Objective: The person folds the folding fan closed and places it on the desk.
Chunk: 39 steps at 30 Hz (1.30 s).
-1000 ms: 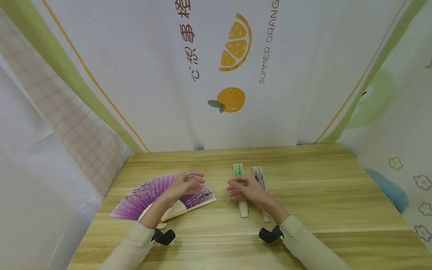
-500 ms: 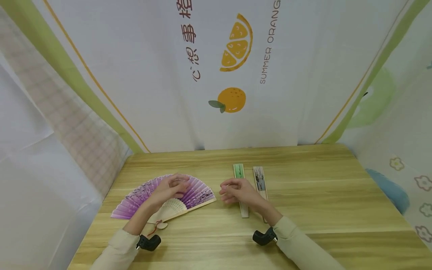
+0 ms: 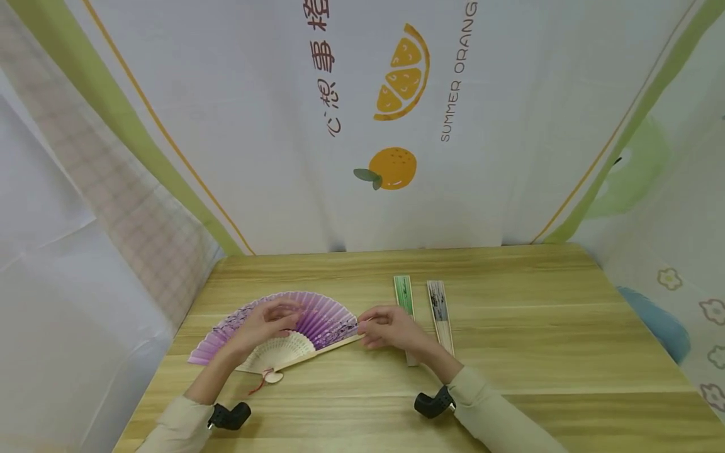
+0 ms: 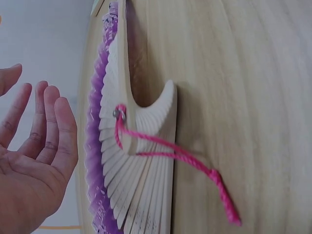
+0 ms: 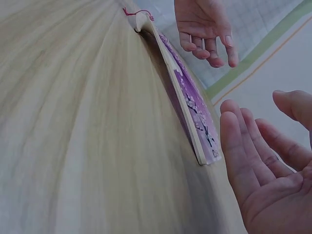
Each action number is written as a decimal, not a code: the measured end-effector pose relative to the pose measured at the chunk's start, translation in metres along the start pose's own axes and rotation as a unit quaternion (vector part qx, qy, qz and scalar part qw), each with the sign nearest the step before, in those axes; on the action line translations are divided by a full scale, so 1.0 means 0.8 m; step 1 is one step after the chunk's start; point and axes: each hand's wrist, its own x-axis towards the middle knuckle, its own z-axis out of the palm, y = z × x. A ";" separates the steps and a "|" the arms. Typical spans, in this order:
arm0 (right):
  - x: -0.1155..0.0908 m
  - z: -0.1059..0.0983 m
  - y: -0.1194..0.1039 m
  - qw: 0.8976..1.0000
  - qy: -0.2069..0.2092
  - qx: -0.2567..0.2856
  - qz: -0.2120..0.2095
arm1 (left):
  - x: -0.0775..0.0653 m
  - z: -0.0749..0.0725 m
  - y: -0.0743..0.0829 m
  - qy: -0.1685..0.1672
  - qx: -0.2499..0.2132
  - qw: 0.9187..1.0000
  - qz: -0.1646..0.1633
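A purple folding fan [image 3: 325, 318] lies spread on the left part of the table, its pale ribs meeting at the near end. A pink cord [image 4: 187, 158] is looped through its pivot. Above the fan hovers my left hand [image 3: 266, 324], fingers loosely bent and holding nothing; it covers part of the purple leaf in the head view. My right hand [image 3: 393, 328] is over the fan's right end, fingertips close to the end of its outer rib, also holding nothing. It partly hides a folded green fan [image 3: 404, 292]. Beside that lies a folded grey fan [image 3: 438, 305].
The wood-grain table [image 3: 532, 314] extends to the right of the folded fans. A white cloth [image 3: 476, 201] printed with oranges hangs along its back edge, and more printed cloth [image 3: 696, 251] hangs on the right side.
Both hands have moved left: the left hand back across the purple fan, the right hand from the folded fans to the purple fan's right end. The fans lie where they were.
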 end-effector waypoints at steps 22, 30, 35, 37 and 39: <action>0.005 0.053 0.023 0.998 -0.024 0.054 0.017 | -0.047 -0.054 -0.012 0.048 0.010 0.999 -0.001; 0.003 0.060 0.027 0.998 -0.031 0.058 0.012 | -0.065 -0.074 -0.022 0.061 0.017 0.998 -0.018; 0.002 0.067 0.028 0.997 -0.043 0.057 0.009 | -0.076 -0.091 -0.030 0.073 0.009 0.997 -0.020; 0.002 0.070 0.029 0.997 -0.045 0.059 0.011 | -0.081 -0.099 -0.033 0.076 0.006 0.997 -0.014; 0.002 0.073 0.030 0.997 -0.048 0.063 0.012 | -0.084 -0.105 -0.037 0.079 -0.003 0.997 -0.011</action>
